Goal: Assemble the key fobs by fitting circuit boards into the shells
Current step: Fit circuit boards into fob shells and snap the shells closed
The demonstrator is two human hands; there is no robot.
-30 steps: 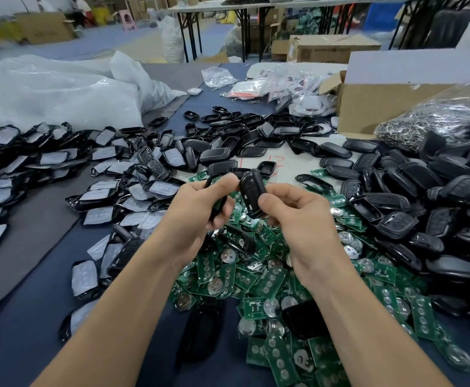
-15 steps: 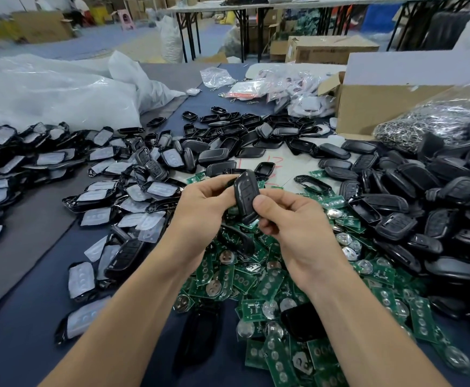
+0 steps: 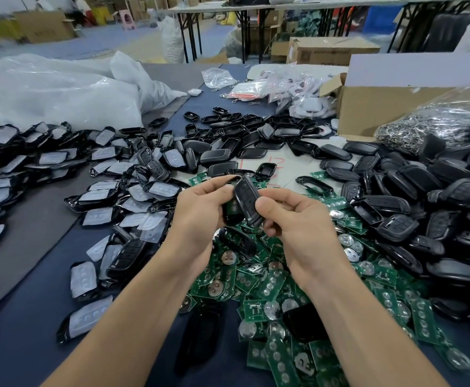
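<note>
Bare left hand (image 3: pixel 197 219) and right hand (image 3: pixel 298 222), forearms bare too.

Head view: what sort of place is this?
Probably a hand-assembly workshop in a warehouse-like hall. Heaps of black key fob shells and green circuit boards lie on the table, the left hand and right hand grip one key fob, and cardboard boxes and folding tables stand behind.

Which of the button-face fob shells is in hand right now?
The buttoned shell gripped between the left hand and right hand, above the green circuit boards; the rest lie in piles on the table.
</note>
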